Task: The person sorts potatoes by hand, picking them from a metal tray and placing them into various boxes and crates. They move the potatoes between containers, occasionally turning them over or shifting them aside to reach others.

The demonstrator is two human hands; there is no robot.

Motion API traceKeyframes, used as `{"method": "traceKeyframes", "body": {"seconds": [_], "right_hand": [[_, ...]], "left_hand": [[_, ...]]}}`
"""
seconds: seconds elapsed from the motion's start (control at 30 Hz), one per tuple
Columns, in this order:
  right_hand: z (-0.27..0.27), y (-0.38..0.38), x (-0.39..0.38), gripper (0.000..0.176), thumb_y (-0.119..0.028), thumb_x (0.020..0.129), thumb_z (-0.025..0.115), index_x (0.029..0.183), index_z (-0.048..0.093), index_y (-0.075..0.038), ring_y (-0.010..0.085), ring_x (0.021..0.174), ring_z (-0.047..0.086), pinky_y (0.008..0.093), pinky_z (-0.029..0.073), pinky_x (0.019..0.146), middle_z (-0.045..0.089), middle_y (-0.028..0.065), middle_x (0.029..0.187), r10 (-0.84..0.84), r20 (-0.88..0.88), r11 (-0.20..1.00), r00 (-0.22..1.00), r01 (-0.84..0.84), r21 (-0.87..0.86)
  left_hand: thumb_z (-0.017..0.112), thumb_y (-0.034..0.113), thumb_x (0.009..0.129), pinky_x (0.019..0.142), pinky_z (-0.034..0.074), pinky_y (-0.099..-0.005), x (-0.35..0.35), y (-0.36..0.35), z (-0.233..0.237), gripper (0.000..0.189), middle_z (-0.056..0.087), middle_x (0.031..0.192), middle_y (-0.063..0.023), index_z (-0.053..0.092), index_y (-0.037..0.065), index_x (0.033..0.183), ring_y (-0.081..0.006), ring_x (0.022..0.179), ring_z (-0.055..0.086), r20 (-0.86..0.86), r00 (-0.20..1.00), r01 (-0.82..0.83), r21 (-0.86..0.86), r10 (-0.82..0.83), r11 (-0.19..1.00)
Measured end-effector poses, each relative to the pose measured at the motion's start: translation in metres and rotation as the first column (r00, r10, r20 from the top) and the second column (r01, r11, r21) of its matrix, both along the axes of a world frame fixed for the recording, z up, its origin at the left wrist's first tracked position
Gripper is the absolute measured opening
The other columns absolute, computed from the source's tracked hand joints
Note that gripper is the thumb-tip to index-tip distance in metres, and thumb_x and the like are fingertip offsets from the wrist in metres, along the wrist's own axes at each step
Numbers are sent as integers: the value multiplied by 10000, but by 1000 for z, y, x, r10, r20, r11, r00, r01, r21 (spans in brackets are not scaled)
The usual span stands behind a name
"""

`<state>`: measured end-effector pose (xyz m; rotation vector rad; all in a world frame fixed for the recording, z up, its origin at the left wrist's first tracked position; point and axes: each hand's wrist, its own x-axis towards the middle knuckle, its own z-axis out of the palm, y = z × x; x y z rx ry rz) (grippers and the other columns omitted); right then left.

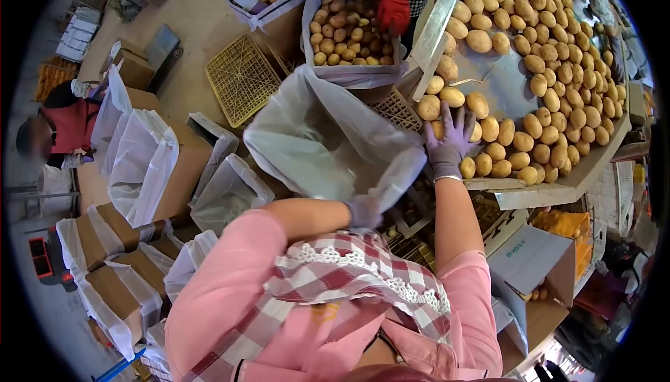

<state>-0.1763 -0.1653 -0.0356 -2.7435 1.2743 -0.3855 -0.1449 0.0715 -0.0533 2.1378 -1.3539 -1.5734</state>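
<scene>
My right hand (450, 139), in a purple-grey glove, lies on the potatoes (490, 128) at the near left corner of a metal-edged sorting table (497, 83). Its fingers are spread and touch several of them. Gloved as well, my left hand (364, 211) is bent across my front at the near rim of a box lined with a whitish plastic bag (328, 137). Blur and the angle hide its fingers. The liner stands wide open, its bottom in shade, and its right edge comes close to the table's corner.
Beyond the liner, a person's red gloves (395, 10) are at a lined box of potatoes (349, 33). A yellow crate (242, 80) stands left of it. Lined cartons (150, 165) crowd my left side, and another person (66, 127) is farther left. A carton (534, 270) sits at my right.
</scene>
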Motion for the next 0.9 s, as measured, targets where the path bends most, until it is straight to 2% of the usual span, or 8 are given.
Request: {"method": "traceKeyframes", "body": {"seconds": [0.13, 0.37, 0.4, 0.43, 0.47, 0.53, 0.63, 0.9], "right_hand": [[2, 1, 0, 663, -524, 721, 646, 1338, 436, -405, 296, 1399, 200, 711, 113, 1001, 326, 49, 1477, 13, 29, 1000, 999, -13, 11], [7, 3, 0, 685, -537, 744, 621, 1373, 381, -413, 287, 1406, 187, 722, 94, 996, 344, 60, 1464, 6, -22, 998, 1000, -5, 61], [9, 5, 0, 687, -536, 742, 622, 1374, 380, -412, 287, 1405, 189, 723, 95, 995, 349, 61, 1460, 3, -21, 998, 1000, -2, 60], [11, 5, 0, 690, -535, 741, 624, 1374, 379, -411, 287, 1404, 191, 723, 96, 994, 353, 62, 1456, 1, -21, 998, 1000, 0, 57], [11, 5, 0, 689, -534, 739, 624, 1373, 384, -408, 285, 1402, 195, 725, 93, 992, 357, 63, 1451, 1, -11, 998, 1000, -1, 58], [6, 5, 0, 685, -531, 740, 621, 1371, 389, -405, 283, 1402, 197, 729, 86, 989, 358, 64, 1451, 15, 45, 999, 999, -17, 46], [8, 6, -1, 690, -530, 736, 620, 1373, 387, -404, 283, 1403, 193, 733, 87, 986, 351, 67, 1454, 15, 33, 999, 999, -17, 51], [12, 7, -2, 694, -500, 721, 655, 1362, 426, -365, 314, 1392, 225, 684, 127, 1013, 388, 74, 1439, 13, 44, 999, 999, -15, 34]], "left_hand": [[546, 383, 814, 823, 492, -425, -93, -49, -9, 467, 653, 944, -229, 602, 37, 1122, -317, 871, 649, -93, 946, 315, 47, -310, 948], [637, 343, 751, 939, 400, -455, -86, -52, 28, 585, 585, 1134, -204, 507, 91, 1263, -267, 1030, 576, -746, 636, -566, -276, 198, 777], [666, 337, 712, 947, 390, -449, -59, -60, 32, 622, 567, 1156, -185, 505, 81, 1255, -275, 1092, 525, -170, 984, -130, -475, 54, 870], [696, 332, 673, 955, 380, -443, -32, -68, 36, 659, 548, 1178, -165, 502, 71, 1247, -283, 1154, 475, 477, 866, 353, -370, -150, 859], [601, 561, 745, 1009, 304, -529, 13, -69, 45, 741, 443, 1347, -147, 474, 70, 1286, -300, 1222, 421, 217, 975, 115, -345, -40, 932], [622, 542, 731, 1054, 304, -444, 35, -38, 21, 912, 331, 1436, -174, 285, 42, 1415, -329, 1281, 367, 776, 592, 25, -287, 217, 958], [625, 539, 735, 950, 427, -386, 82, -10, -11, 915, 544, 1230, -241, 288, 5, 1398, -365, 1121, 545, 301, 895, -385, 153, 328, 910], [476, 260, 856, 853, 466, -458, 142, -51, -43, 336, 633, 1007, -233, 576, 23, 1072, -403, 937, 604, 232, 972, 43, -44, -32, 998]]}}
